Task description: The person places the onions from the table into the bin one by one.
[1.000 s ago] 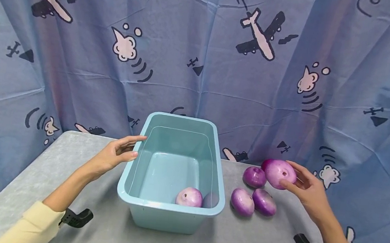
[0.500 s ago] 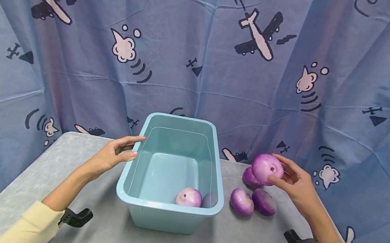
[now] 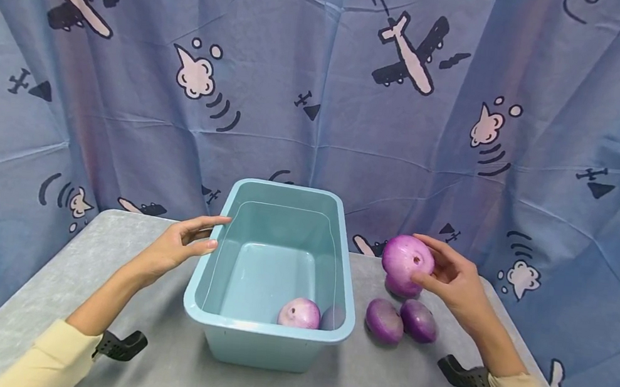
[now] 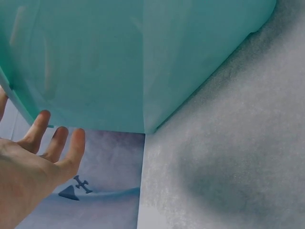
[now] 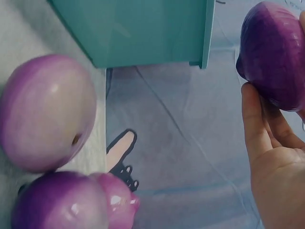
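Note:
My right hand (image 3: 455, 291) pinches a red onion (image 3: 407, 254) between thumb and fingers, above the table and right of the light-blue bin (image 3: 267, 328). In the right wrist view the held onion (image 5: 271, 57) shows its dark purple side. My left hand (image 3: 170, 251) touches the bin's left rim with fairly straight fingers; in the left wrist view its fingers (image 4: 75, 150) lie loosely beside the bin's outer wall (image 4: 90, 71). Inside the bin, near its front right corner, lies a pale red onion (image 3: 300, 313). A greyish rounded shape (image 3: 334, 318) beside it is partly hidden.
On the table right of the bin sit a red onion (image 3: 384, 321), a darker onion (image 3: 419, 321) touching it, and another onion (image 3: 402, 286) partly hidden by the held one. A blue curtain (image 3: 317, 125) with airplane prints hangs behind the grey table (image 3: 375, 383).
My right hand has carried its onion left and slightly up, toward the bin, passing over the rear onion on the table. The left hand has stayed at the rim.

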`<action>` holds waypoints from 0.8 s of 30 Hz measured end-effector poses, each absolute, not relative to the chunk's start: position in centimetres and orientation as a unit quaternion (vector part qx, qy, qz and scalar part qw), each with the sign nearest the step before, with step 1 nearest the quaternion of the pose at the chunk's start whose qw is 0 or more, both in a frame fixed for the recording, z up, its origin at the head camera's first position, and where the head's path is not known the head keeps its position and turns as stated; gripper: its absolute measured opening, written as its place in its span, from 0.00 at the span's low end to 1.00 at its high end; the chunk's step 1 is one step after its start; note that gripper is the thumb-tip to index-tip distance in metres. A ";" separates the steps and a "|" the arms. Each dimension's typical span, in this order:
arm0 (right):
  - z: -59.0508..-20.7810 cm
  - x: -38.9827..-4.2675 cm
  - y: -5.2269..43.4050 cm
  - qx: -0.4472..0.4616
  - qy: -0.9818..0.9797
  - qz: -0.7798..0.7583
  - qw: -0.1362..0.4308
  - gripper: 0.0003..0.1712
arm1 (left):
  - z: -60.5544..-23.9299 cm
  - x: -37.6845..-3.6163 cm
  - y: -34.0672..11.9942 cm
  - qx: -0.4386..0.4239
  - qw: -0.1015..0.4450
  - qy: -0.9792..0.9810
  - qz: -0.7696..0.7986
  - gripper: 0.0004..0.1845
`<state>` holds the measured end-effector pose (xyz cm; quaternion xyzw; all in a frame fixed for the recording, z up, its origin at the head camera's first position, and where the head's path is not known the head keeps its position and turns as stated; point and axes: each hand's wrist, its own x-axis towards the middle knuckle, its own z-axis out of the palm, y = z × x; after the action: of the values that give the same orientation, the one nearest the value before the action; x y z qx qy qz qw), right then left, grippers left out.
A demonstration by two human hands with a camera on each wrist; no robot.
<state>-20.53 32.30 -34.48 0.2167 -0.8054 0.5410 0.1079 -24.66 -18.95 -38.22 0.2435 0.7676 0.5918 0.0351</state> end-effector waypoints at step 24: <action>-32.4 -21.8 26.2 0.281 -0.769 0.572 0.056 0.37 | -38.2 -24.6 -18.9 0.242 0.034 0.767 0.594 0.26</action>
<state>-21.83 26.25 -32.40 0.2810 -0.7688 0.5717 0.0562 -24.63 -18.91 -38.17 0.2420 0.7668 0.5935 0.0344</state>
